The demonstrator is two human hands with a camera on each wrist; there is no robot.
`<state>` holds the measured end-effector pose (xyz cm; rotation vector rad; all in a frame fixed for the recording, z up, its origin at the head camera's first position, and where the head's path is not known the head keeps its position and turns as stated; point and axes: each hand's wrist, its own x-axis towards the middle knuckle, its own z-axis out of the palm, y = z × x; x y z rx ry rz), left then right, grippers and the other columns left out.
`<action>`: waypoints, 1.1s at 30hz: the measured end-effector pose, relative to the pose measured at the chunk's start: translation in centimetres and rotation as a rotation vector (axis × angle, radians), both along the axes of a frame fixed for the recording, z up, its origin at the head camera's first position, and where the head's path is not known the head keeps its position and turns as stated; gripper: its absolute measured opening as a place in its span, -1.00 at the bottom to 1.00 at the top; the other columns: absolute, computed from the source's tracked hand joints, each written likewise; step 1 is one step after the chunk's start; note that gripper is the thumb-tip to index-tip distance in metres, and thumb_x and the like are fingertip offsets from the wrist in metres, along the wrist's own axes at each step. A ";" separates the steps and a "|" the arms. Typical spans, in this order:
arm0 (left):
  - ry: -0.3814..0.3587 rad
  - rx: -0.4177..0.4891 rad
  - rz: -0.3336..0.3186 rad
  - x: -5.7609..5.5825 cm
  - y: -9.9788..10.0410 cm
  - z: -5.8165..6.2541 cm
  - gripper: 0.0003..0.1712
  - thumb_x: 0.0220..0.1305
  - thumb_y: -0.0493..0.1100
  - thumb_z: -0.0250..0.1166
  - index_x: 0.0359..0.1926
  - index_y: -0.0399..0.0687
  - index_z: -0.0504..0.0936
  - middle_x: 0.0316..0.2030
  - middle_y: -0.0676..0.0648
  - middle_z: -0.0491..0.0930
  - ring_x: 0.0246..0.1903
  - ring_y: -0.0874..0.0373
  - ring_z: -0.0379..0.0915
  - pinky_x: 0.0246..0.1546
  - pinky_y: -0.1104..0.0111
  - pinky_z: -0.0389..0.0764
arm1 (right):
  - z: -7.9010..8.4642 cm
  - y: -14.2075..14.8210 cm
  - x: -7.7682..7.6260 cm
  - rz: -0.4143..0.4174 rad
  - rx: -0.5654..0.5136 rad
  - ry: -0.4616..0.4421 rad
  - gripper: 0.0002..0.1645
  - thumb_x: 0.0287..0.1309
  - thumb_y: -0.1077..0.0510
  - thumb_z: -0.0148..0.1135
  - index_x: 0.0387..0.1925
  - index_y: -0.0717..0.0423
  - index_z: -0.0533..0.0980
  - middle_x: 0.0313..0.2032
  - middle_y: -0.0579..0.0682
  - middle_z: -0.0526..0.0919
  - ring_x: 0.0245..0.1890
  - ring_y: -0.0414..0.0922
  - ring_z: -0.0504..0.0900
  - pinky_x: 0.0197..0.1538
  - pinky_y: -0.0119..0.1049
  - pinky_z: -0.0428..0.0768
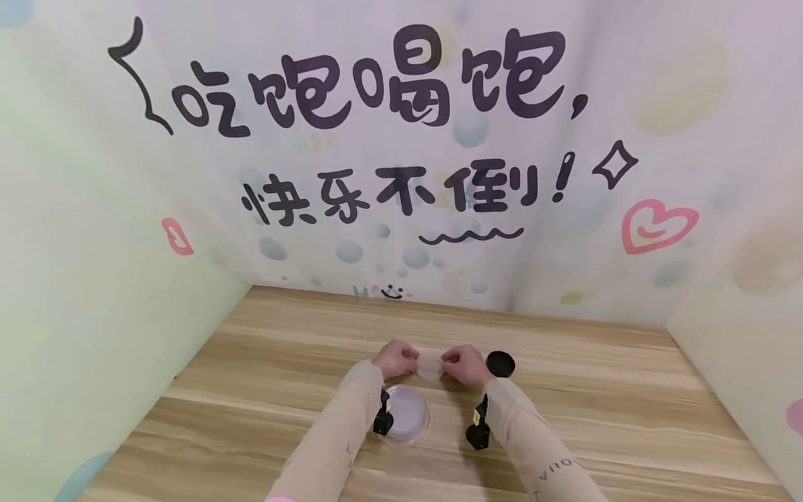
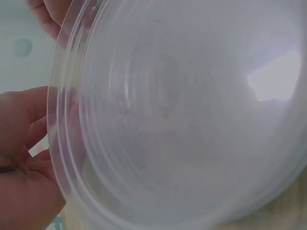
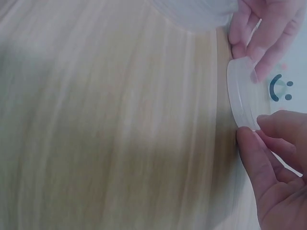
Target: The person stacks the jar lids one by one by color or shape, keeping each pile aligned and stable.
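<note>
Between both hands, in the head view, is a small translucent round lid. My left hand pinches its left edge with thumb and fingers, and my right hand pinches the right edge. The right wrist view shows the lid tilted on edge, its pale rim towards the camera. A clear round plastic container with a wide rim stands on the table just below the left hand. It fills most of the left wrist view, partly hiding the left hand's fingers behind its rim.
A black round disc lies on the wood-grain table, right beside the right hand. Behind the table hangs a printed curtain with large lettering, and pale walls close off both sides.
</note>
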<state>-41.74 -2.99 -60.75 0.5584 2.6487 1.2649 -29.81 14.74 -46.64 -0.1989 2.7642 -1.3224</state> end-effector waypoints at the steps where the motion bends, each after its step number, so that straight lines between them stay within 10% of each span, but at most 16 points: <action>1: 0.005 -0.005 0.017 0.0 0.1 -0.1 -0.70 -0.11 -0.25 0.25 -0.25 -0.21 0.61 -0.45 0.00 0.58 -0.47 0.24 0.45 -0.51 0.45 0.47 | 0.0 -0.1 0.0 0.003 0.006 0.000 -0.79 -0.03 0.33 0.20 -0.30 0.40 0.54 -0.46 0.07 0.60 -0.53 -0.17 0.54 -0.43 -0.37 0.54; 8: -0.010 0.057 0.021 1.0 0.0 1.5 -0.77 -0.14 -0.26 0.24 -0.33 -0.18 0.64 -0.53 0.03 0.57 -0.57 0.26 0.44 -0.61 0.48 0.46 | 0.1 -0.4 0.0 0.008 0.017 -0.005 -0.80 -0.01 0.34 0.17 -0.30 0.40 0.53 -0.47 0.05 0.58 -0.54 -0.17 0.53 -0.45 -0.37 0.53; 13: -0.094 0.137 0.067 8.0 -0.1 11.8 -0.84 0.00 -0.38 0.20 -0.33 -0.39 0.59 -0.53 -0.14 0.57 -0.57 0.15 0.51 -0.51 0.41 0.56 | 0.2 -0.5 -0.2 -0.007 -0.012 0.010 -0.82 -0.05 0.35 0.17 -0.32 0.37 0.54 -0.49 0.03 0.58 -0.52 -0.17 0.51 -0.43 -0.37 0.52; 16: -0.165 0.201 0.075 10.5 -0.3 15.8 -0.81 0.00 -0.47 0.17 -0.29 -0.52 0.52 -0.55 -0.19 0.55 -0.56 0.07 0.53 -0.47 0.36 0.59 | 0.8 -0.6 -0.1 -0.023 -0.021 0.032 -0.82 -0.07 0.36 0.17 -0.34 0.35 0.55 -0.49 0.03 0.58 -0.48 -0.16 0.51 -0.40 -0.36 0.52; 33: -0.180 0.180 0.012 11.2 -2.0 18.5 -0.86 -0.01 -0.48 0.21 -0.35 -0.46 0.50 -0.55 -0.15 0.53 -0.59 0.03 0.52 -0.44 0.25 0.60 | 3.4 -1.5 1.1 0.019 -0.121 0.019 -0.85 -0.04 0.36 0.19 -0.35 0.34 0.54 -0.50 0.01 0.54 -0.48 -0.18 0.48 -0.41 -0.36 0.55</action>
